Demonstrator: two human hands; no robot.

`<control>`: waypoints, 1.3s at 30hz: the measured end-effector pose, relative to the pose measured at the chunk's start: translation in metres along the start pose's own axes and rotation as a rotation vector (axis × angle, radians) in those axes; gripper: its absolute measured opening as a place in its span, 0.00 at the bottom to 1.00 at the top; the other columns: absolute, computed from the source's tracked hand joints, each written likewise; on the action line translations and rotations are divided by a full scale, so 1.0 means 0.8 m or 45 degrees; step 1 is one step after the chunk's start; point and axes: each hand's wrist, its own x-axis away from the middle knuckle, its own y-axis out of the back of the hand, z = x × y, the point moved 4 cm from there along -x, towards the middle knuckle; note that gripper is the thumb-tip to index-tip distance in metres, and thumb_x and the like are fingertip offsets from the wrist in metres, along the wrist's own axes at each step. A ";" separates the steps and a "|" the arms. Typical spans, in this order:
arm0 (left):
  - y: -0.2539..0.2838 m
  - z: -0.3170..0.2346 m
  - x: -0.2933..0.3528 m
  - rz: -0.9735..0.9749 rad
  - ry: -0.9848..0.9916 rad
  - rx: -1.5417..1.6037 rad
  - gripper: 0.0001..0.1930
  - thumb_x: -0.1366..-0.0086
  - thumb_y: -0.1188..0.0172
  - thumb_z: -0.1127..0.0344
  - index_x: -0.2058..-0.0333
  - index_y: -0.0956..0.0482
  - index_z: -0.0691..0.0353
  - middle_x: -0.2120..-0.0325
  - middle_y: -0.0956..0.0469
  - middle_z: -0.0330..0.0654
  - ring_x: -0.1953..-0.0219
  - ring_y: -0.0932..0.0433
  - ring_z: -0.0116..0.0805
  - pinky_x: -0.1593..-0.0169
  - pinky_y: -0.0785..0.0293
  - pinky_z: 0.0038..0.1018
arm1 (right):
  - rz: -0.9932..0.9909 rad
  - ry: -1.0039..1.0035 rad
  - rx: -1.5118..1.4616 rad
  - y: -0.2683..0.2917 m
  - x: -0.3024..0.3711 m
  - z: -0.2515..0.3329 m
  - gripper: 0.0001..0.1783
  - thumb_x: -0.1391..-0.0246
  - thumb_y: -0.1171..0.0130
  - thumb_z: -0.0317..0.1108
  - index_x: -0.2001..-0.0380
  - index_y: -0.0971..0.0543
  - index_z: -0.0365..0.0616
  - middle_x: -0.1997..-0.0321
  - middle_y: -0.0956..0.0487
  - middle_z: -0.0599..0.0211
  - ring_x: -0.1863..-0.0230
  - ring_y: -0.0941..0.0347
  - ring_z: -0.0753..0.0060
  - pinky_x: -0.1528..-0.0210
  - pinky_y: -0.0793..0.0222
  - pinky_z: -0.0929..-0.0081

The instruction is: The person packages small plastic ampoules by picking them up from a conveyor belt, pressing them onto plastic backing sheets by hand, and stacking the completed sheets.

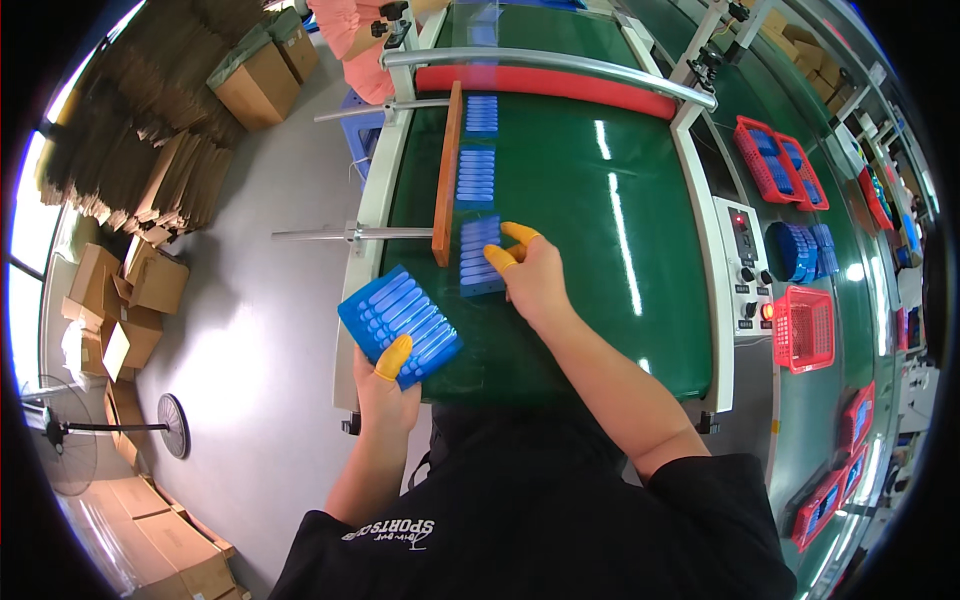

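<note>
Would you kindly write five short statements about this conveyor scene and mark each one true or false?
1. The left hand holds a blue ribbed pack. True.

2. The wooden bar lies to the right of the row of packs on the belt. False: the wooden bar is to the left of that row.

3. A red roller stretches across the green belt. True.

4. The right hand is covered by a full glove. False: the right hand is bare apart from yellow finger covers.

5. The white control box is on the right side of the belt. True.
</note>
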 end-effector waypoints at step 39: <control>-0.018 0.023 -0.007 0.170 0.092 -0.036 0.22 0.40 0.41 0.75 0.47 0.34 0.62 0.53 0.26 0.44 0.51 0.25 0.40 0.48 0.26 0.39 | 0.127 -0.068 -0.232 0.024 0.022 0.002 0.13 0.47 0.38 0.28 0.60 0.23 0.30 0.69 0.21 0.66 0.70 0.27 0.80 0.66 0.31 0.81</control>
